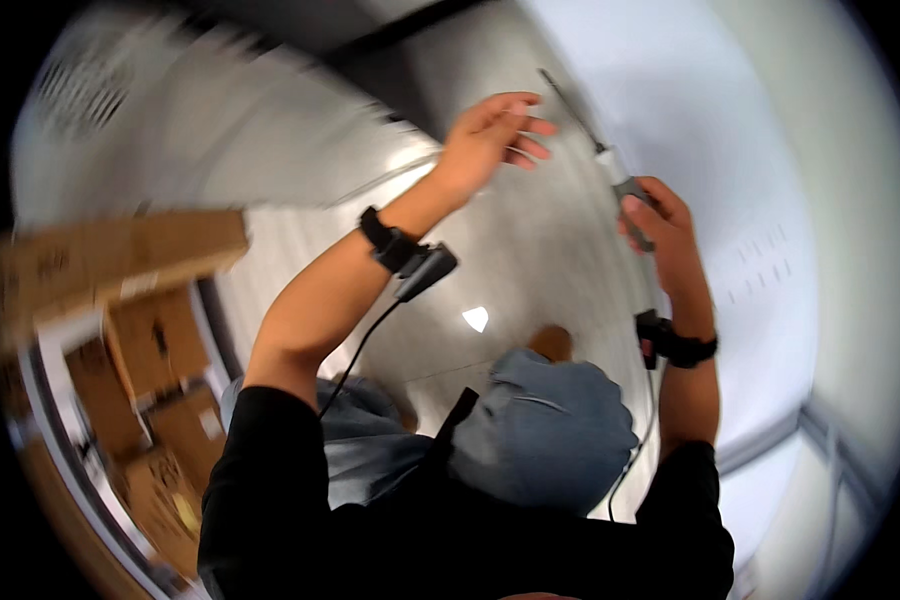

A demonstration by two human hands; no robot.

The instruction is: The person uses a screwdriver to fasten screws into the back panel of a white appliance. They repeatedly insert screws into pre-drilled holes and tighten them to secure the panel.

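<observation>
A screwdriver [611,166] with a grey and white handle and a long dark shaft is in my right hand [660,222]. My fingers are wrapped round its handle, and the shaft points up and to the left, close to a large white panel [710,190]. To the left of the tool, my left hand [492,140] is raised over the floor with its fingers apart. I see nothing held in it, though motion blurs the fingertips. Both wrists carry black straps with small devices and cables.
Cardboard boxes [160,340] are stacked at the left, some inside a white-framed rack. A pale perforated panel [85,85] blurs at the upper left. My bent knees [540,430] are below. A small bright white patch [476,319] shows on the grey floor [440,350].
</observation>
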